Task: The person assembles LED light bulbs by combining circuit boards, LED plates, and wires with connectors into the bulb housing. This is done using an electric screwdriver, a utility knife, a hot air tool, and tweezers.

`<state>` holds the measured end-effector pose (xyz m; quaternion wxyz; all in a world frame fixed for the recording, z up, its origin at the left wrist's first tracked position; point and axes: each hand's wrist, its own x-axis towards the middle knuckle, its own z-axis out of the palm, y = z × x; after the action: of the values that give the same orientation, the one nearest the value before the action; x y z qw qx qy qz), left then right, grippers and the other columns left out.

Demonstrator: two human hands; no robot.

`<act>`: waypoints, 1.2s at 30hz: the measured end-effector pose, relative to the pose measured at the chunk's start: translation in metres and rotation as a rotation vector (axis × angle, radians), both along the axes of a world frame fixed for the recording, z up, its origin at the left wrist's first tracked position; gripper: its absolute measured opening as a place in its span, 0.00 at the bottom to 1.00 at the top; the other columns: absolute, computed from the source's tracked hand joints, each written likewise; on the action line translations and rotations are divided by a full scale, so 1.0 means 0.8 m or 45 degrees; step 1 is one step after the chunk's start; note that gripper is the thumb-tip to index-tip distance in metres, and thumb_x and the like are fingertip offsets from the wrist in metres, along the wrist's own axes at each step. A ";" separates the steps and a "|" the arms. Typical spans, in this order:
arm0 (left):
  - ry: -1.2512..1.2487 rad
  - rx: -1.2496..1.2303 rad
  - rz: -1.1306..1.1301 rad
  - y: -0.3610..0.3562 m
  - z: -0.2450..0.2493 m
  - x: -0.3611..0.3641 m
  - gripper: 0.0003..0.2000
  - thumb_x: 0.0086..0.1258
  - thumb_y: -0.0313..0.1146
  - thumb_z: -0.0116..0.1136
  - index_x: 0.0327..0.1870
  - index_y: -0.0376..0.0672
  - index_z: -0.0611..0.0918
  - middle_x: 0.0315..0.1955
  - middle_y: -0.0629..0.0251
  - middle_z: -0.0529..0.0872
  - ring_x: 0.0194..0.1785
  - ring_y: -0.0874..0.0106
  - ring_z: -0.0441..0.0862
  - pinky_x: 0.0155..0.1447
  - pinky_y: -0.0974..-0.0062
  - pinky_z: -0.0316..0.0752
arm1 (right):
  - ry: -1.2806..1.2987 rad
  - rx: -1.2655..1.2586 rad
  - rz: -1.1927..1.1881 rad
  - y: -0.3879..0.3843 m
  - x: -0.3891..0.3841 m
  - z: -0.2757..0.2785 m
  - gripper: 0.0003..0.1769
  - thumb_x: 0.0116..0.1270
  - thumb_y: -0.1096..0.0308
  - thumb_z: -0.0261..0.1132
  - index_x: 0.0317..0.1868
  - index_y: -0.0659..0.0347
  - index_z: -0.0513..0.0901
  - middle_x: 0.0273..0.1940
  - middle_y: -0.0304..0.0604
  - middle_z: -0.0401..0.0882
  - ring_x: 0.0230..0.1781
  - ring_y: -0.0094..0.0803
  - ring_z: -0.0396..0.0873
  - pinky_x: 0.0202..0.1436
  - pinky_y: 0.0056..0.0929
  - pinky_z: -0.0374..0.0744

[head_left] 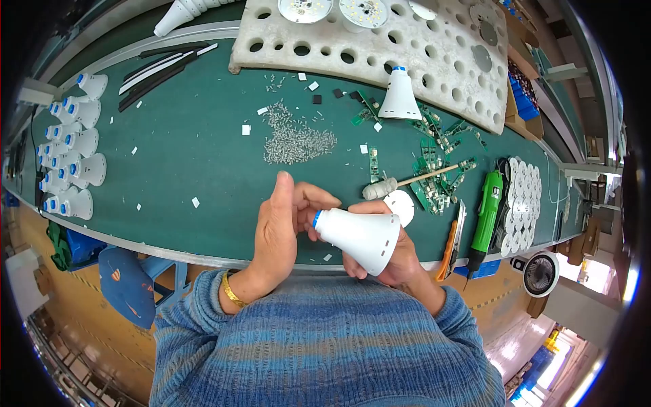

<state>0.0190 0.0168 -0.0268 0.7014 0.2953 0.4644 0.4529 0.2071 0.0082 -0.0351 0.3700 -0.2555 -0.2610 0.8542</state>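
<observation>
My right hand (405, 261) is wrapped round the wide end of a white cone-shaped lamp housing (358, 236), held tilted over the near edge of the bench. Its narrow end carries a blue ring and points toward my left hand (277, 230). The left thumb stands up, apart from the bent fingers, whose tips are close to that blue end. Just beyond the housing lie a white round disc (400, 207) and a wooden stick with a wrapped white head (380, 188). Small green circuit boards (434, 173) are heaped behind them.
Many small screws (295, 136) are piled mid-bench. White housings (81, 142) stand in rows at left. A holed board (373, 51) spans the back, with another housing (400, 98) before it. At right are an orange cutter (447, 247), a green electric screwdriver (487, 217) and round plates (522, 203).
</observation>
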 end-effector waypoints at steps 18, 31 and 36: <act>0.360 0.375 -0.032 -0.013 0.003 0.018 0.16 0.74 0.36 0.49 0.26 0.35 0.75 0.18 0.67 0.72 0.23 0.80 0.66 0.27 0.76 0.64 | -0.362 0.313 0.045 -0.002 -0.001 0.008 0.26 0.64 0.56 0.69 0.55 0.61 0.73 0.46 0.38 0.76 0.46 0.21 0.74 0.48 0.23 0.73; 0.316 0.322 -0.048 -0.016 0.004 0.014 0.14 0.73 0.37 0.52 0.29 0.35 0.79 0.21 0.67 0.78 0.27 0.81 0.72 0.30 0.79 0.68 | -0.504 0.439 0.037 -0.004 -0.004 0.011 0.26 0.63 0.58 0.69 0.56 0.63 0.73 0.43 0.37 0.76 0.44 0.21 0.74 0.47 0.22 0.73; 0.243 0.280 -0.054 -0.017 0.000 0.014 0.13 0.73 0.37 0.52 0.31 0.36 0.79 0.22 0.68 0.79 0.28 0.81 0.72 0.31 0.79 0.68 | -0.546 0.523 -0.039 -0.014 -0.007 0.009 0.26 0.63 0.59 0.69 0.56 0.62 0.72 0.45 0.38 0.76 0.45 0.21 0.74 0.48 0.23 0.74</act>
<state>0.0303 0.0029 -0.0264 0.6267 0.4218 0.4704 0.4561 0.2012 -0.0027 -0.0277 0.3633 -0.3538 -0.4968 0.7043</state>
